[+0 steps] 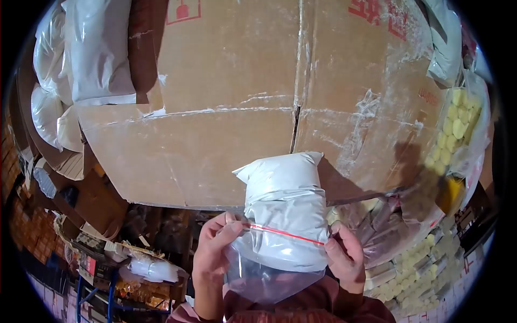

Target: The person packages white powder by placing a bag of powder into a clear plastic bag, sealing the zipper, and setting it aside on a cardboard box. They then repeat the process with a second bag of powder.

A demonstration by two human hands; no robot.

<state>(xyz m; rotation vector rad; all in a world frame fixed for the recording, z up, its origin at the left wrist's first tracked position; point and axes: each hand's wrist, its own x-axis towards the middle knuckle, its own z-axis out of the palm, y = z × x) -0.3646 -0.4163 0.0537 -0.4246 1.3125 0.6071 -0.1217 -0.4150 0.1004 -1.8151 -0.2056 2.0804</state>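
Two-handed, pinches white bag (284, 177) at both ends of red strip (285, 233), left hand (214, 245) opposite right hand (346, 255), seemingly for tautness; rests it across cardboard's (177, 161) near edge, likely for support.

A plump plastic bag (285, 204) is filled with something white, and its far part is creased across by a fold. Two pointed corners are shown at the far end, which is laid on the cardboard (231, 156); the near end is extended past the cardboard's edge. A red strip (285, 233) is stretched across the near part, its ends pinched by the left hand (218, 242) and right hand (346, 254). Clear, loose plastic is seen at the mouth.
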